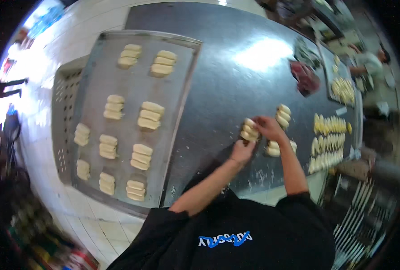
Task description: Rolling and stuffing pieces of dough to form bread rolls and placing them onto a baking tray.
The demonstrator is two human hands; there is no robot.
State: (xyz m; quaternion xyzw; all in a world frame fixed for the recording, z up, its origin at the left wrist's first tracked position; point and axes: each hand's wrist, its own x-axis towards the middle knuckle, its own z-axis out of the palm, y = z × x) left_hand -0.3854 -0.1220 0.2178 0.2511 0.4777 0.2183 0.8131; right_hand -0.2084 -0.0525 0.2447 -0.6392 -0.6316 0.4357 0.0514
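While our left hand (242,153) curls its fingers at the near end of a dough-roll cluster (248,132) and our right hand (270,128) bends its fingers against the far right side, we hold it between them, neither hand spread wide. It lies toward the near edge of the dark metal desk (222,85). Right of it, an upper cluster (283,116) and a lower cluster (273,149), partly behind our forearm, narrow our room; farther right, rows of dough pieces (328,144) stand near the desk's right edge. Leftward, we have open surface up to the rim of a metal tray (139,86), whose left side overlaps a perforated crate (61,121). Beyond our hands, more room stretches toward the far edge, with a red cloth (305,78) at right.
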